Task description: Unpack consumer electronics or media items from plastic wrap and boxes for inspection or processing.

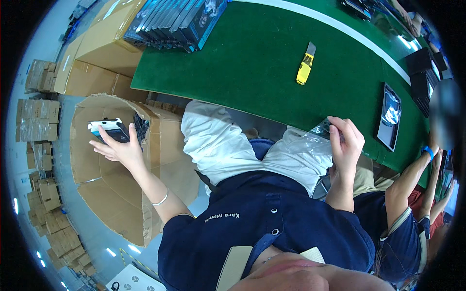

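Over a large open cardboard carton (pixel 104 203) at the left, my left hand (pixel 121 150) has its fingers spread. A small dark box with a white edge (pixel 109 127) is just past the thumb and forefinger; whether they still touch it, I cannot tell. Dark patterned material (pixel 141 128) shows inside the carton, beside the thumb. My right hand (pixel 345 140) is closed on a crumpled clear plastic bag (pixel 308 140), which hangs over my right thigh at the table's near edge.
On the green table (pixel 242 63) lies a yellow box cutter (pixel 305 68), blade out. A row of dark boxes (pixel 177 22) stands at the far left; a black tray (pixel 388 119) with clear wrap sits right. A co-worker's arm (pixel 405 186) reaches in there. Stacked cartons (pixel 39 116) line the left.
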A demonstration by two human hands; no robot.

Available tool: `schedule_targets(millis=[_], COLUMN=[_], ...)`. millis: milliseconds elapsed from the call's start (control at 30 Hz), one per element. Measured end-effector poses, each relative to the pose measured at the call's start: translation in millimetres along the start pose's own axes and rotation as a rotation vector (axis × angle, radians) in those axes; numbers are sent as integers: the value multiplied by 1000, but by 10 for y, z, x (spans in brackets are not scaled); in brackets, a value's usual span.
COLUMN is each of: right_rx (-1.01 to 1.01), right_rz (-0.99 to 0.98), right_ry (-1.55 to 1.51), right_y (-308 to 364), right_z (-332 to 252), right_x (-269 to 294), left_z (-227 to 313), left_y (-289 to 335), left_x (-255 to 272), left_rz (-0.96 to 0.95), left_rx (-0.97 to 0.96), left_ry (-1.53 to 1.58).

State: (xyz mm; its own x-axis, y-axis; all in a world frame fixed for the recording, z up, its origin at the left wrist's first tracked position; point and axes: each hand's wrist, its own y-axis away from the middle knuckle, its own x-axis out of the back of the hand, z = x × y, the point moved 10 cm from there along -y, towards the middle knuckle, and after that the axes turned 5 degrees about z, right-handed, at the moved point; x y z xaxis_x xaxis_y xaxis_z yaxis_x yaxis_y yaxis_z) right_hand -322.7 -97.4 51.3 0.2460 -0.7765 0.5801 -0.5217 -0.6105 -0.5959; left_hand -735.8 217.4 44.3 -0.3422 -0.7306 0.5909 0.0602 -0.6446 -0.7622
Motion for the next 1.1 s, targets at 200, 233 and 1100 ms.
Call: schedule_targets(millis=[200,233,1100], right_rx=[-4,12,-124], right_rz=[-129,-134,-293], right_ry=[21,10,-106], right_y=[-23,-22,-488], right_z=[16,13,-90], right_x=[-90,-92,-47], left_z=[269,188,2980], left_y=[-137,-104,544], left_x=[-558,-814,371], left_rz=[-233,-413,-1255], left_rx=[-193,-137,-800], left_ry=[33,33,1270])
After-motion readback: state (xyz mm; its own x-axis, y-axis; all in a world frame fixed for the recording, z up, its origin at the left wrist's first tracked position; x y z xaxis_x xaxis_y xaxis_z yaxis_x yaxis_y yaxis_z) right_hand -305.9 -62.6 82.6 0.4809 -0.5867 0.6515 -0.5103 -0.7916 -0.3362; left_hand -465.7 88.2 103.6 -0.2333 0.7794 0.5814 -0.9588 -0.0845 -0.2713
